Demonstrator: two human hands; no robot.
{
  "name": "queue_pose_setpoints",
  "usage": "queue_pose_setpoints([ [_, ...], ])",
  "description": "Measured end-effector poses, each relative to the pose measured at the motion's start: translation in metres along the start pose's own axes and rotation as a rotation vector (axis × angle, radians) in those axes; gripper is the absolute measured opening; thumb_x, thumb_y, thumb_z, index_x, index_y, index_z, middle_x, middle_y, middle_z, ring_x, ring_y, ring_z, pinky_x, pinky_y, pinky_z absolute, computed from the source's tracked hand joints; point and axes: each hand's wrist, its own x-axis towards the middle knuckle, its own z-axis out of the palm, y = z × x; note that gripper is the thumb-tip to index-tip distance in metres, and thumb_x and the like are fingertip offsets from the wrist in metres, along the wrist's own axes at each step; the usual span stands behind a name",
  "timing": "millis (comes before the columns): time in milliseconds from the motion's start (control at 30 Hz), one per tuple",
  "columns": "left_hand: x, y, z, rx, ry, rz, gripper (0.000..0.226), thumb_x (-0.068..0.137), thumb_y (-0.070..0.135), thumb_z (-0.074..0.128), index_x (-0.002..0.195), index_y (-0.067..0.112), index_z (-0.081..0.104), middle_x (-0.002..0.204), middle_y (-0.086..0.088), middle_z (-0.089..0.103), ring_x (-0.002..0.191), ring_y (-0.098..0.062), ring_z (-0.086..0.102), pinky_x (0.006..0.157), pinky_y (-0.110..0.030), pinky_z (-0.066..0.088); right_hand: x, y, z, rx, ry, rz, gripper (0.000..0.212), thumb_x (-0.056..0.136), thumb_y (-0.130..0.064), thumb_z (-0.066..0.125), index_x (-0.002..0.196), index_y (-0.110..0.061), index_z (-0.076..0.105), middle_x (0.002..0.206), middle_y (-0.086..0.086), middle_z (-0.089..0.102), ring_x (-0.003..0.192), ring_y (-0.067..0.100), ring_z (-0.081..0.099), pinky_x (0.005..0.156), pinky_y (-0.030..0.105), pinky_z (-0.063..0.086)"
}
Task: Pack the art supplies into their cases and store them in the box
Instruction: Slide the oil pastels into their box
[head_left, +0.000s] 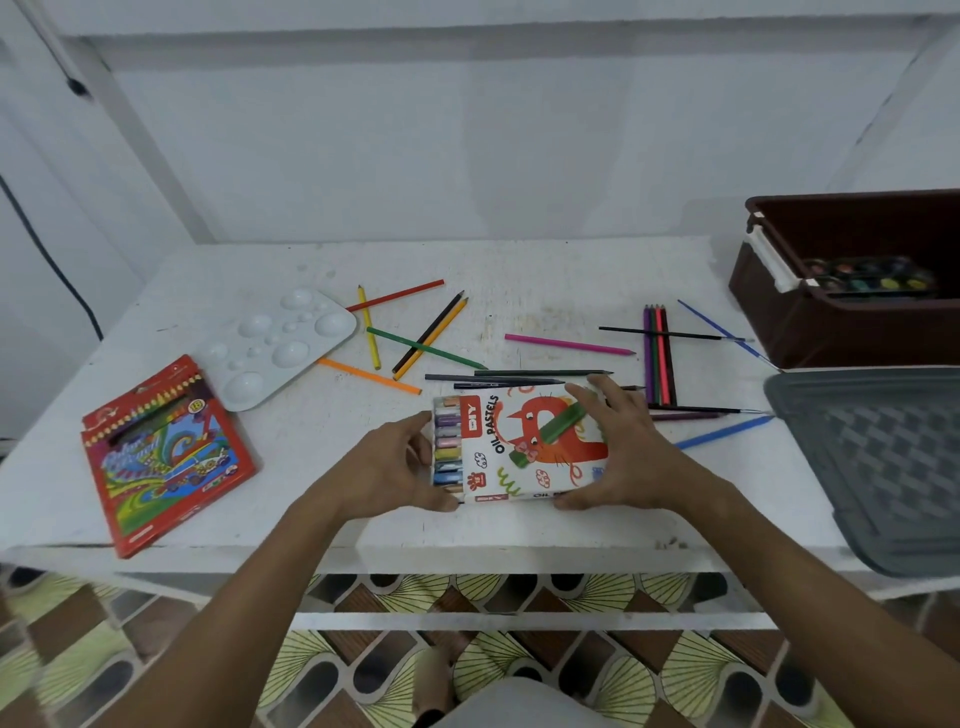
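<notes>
Both hands (395, 462) on pastel case (524, 447)

White oil pastels case (524, 447) with orange cat; red pencil case (166, 457); brown box (810, 322).

In front of me a white painted surface (519, 270) fills the middle of the frame, its top scuffed and stained. Behind it a pale bluish-white wall (467, 156) takes the whole upper half, with a raised horizontal band (467, 36) near the top. A dark cable (47, 249) runs down the far left edge. Along the bottom of the frame I see the floor (519, 660), tiled in brown, grey and yellow-green fan shapes, crossed by a white rail (519, 621) under the surface.
</notes>
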Motion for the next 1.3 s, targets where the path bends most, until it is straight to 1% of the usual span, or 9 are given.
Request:
queue_pose_setpoints([
  [100,0.004,0.006,0.003,-0.058,-0.08,0.04,0.072,0.057,0.031,0.09,0.119,0.026,0.054,0.088,0.004,0.065,0.078,-0.013,0.063,0.068,-0.027,0.055,0.002,-0.004,0.003,-0.03,0.006,-0.026,0.128,0.047,-0.064,0.082,0.147,-0.037,0.007,0.153,-0.012,-0.002,0.14,0.016,-0.004,0.113,0.051,0.02],
  [367,0.001,0.018,0.006,-0.188,-0.104,-0.007,0.057,0.067,0.018,0.084,0.116,0.029,0.059,0.089,0.005,0.069,0.077,-0.002,0.061,0.07,-0.017,0.047,0.004,-0.01,0.002,-0.119,0.029,-0.028,0.125,0.048,-0.064,0.081,0.147,-0.038,0.009,0.154,-0.006,0.0,0.14,0.021,-0.002,0.114,0.049,0.013],
  [533,0.0,0.018,0.004,-0.394,-0.111,-0.085,0.071,0.071,0.006,0.079,0.131,0.026,0.048,0.094,0.001,0.073,0.094,-0.014,0.066,0.086,-0.035,0.055,0.007,-0.013,0.001,-0.248,0.023,-0.022,0.127,0.047,-0.075,0.074,0.147,-0.038,0.005,0.155,-0.002,-0.003,0.141,0.024,-0.006,0.114,0.05,0.002],
  [633,0.0,0.013,0.005,-0.454,-0.074,-0.147,0.07,0.076,0.006,0.075,0.136,0.02,0.042,0.098,0.006,0.073,0.088,-0.008,0.064,0.071,-0.024,0.049,0.016,-0.024,-0.001,-0.356,-0.033,-0.092,0.13,0.05,-0.077,0.071,0.147,-0.035,-0.004,0.157,-0.003,-0.009,0.142,0.024,-0.016,0.111,0.045,-0.012],
  [767,0.001,0.009,0.005,-0.5,0.083,-0.217,0.047,0.081,0.009,0.071,0.125,0.016,0.056,0.094,-0.002,0.071,0.074,-0.012,0.061,0.064,-0.032,0.047,0.038,-0.048,-0.002,-0.38,-0.152,-0.238,0.131,0.055,-0.065,0.076,0.149,-0.03,-0.006,0.158,0.0,-0.005,0.144,0.021,-0.015,0.111,0.04,-0.019],
  [900,0.002,0.009,0.002,-0.393,0.119,-0.264,0.043,0.083,0.022,0.071,0.123,0.017,0.054,0.085,-0.006,0.064,0.067,-0.013,0.058,0.065,-0.028,0.052,0.05,-0.06,-0.003,-0.366,-0.201,-0.256,0.124,0.056,-0.057,0.081,0.149,-0.028,0.004,0.153,0.001,0.014,0.141,0.024,0.007,0.115,0.04,0.001],
  [1100,-0.001,0.015,-0.004,-0.437,0.124,-0.306,0.062,0.076,0.062,0.064,0.121,0.02,0.054,0.097,0.0,0.069,0.079,-0.014,0.064,0.066,-0.028,0.054,0.051,-0.061,-0.005,-0.165,-0.07,-0.253,0.118,0.052,-0.058,0.081,0.146,-0.033,0.015,0.142,-0.004,0.016,0.134,0.021,0.013,0.115,0.047,0.022],
  [1200,0.002,0.028,-0.013,-0.699,0.079,-0.243,0.048,0.08,0.048,0.067,0.117,0.018,0.06,0.099,0.0,0.073,0.089,-0.019,0.07,0.082,-0.038,0.058,0.052,-0.068,-0.012,-0.096,-0.017,-0.258,0.119,0.052,-0.056,0.083,0.146,-0.034,0.014,0.143,-0.007,0.013,0.134,0.019,0.012,0.115,0.044,0.023],
  [1300,0.009,0.042,-0.028,-0.939,0.071,-0.137,0.034,0.086,0.023,0.067,0.118,0.014,0.061,0.105,-0.007,0.072,0.095,-0.026,0.07,0.082,-0.044,0.057,0.053,-0.078,-0.018,-0.081,0.035,-0.28,0.119,0.052,-0.056,0.083,0.146,-0.034,0.014,0.142,-0.009,0.012,0.134,0.018,0.012,0.114,0.044,0.025],
])
